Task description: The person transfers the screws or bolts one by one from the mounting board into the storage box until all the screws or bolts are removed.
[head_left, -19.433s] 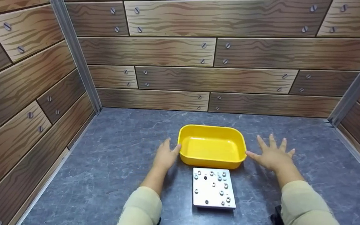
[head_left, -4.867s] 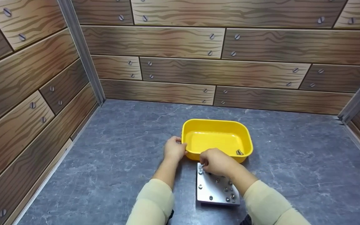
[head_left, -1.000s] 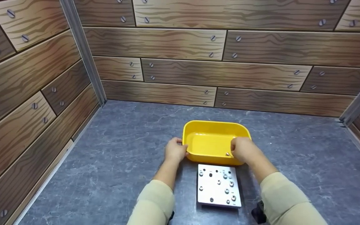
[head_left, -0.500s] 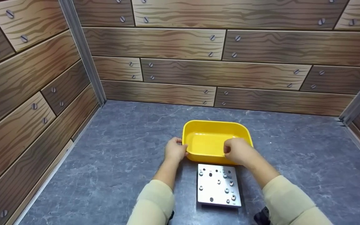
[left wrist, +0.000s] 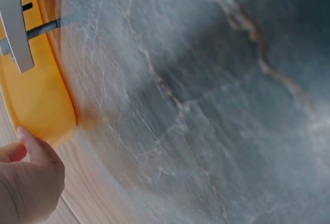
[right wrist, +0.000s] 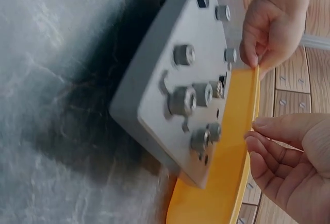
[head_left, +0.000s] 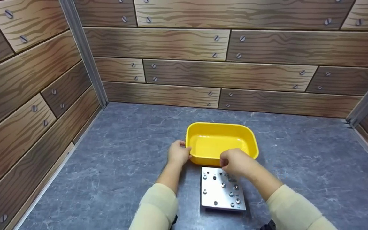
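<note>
My left hand (head_left: 178,154) pinches the left rim of a yellow plastic box (head_left: 203,160); its thumb (left wrist: 35,144) shows in the left wrist view. My right hand (head_left: 236,162) hovers where the box's near rim meets the far edge of a silver metal plate (head_left: 214,194). In the right wrist view its thumb and forefinger come close together with nothing visible between them, and the other fingers (right wrist: 276,165) are loosely bent. Several socket-head screws (right wrist: 181,101) stand up from the plate, which also has bare holes (head_left: 208,172). The right hand covers the box's near right corner.
The grey marbled tabletop (head_left: 133,143) extends around the box and plate. Wood-print panels (head_left: 158,41) form the back and side walls, with metal posts (head_left: 83,51) at the corners. A small pale speck (head_left: 275,145) lies right of the box.
My right hand has moved out of the box's right part, leftward and nearer, to the plate's far edge. Two screws seen earlier in the box are now out of sight. The left hand stays put.
</note>
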Demonstrator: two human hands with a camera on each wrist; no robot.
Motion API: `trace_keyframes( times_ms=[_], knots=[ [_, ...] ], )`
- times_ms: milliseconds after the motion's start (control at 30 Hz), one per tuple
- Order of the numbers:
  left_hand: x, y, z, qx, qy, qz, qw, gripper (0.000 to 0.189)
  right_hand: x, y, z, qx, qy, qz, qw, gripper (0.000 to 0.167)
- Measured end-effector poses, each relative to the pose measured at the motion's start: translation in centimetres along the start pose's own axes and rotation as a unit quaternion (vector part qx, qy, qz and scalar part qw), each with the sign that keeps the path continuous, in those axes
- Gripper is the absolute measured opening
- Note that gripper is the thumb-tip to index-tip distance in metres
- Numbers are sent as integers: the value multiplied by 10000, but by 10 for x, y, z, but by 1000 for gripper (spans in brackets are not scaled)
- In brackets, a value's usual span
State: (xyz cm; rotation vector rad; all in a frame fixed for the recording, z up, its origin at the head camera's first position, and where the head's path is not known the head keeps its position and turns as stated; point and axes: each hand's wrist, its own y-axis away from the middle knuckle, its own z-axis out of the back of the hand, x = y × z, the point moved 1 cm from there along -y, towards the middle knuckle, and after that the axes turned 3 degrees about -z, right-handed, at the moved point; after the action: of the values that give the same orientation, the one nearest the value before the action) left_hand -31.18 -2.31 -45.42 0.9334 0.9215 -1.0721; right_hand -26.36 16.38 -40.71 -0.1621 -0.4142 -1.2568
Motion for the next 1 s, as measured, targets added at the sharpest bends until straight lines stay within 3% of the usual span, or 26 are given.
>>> trace_keyframes(
  times_ms=[233, 467, 867, 1000],
  knots=[
    [1, 0, 0, -26, -85, -105, 9999, 20, 8, 2, -12, 332, 45, 314, 9989, 11],
    [0, 1, 0, -14, -11, -94, 10000, 18, 14, 3, -22, 405, 170, 731, 9964, 11],
    [0, 1, 0, -57, -88, -165, 9998, 19, 19, 2, -30, 427, 349, 477, 9973, 19],
    [1, 1, 0, -66, -133, -134, 9998, 19, 19, 2, -30, 394, 530, 604, 9960, 19]
  ],
)
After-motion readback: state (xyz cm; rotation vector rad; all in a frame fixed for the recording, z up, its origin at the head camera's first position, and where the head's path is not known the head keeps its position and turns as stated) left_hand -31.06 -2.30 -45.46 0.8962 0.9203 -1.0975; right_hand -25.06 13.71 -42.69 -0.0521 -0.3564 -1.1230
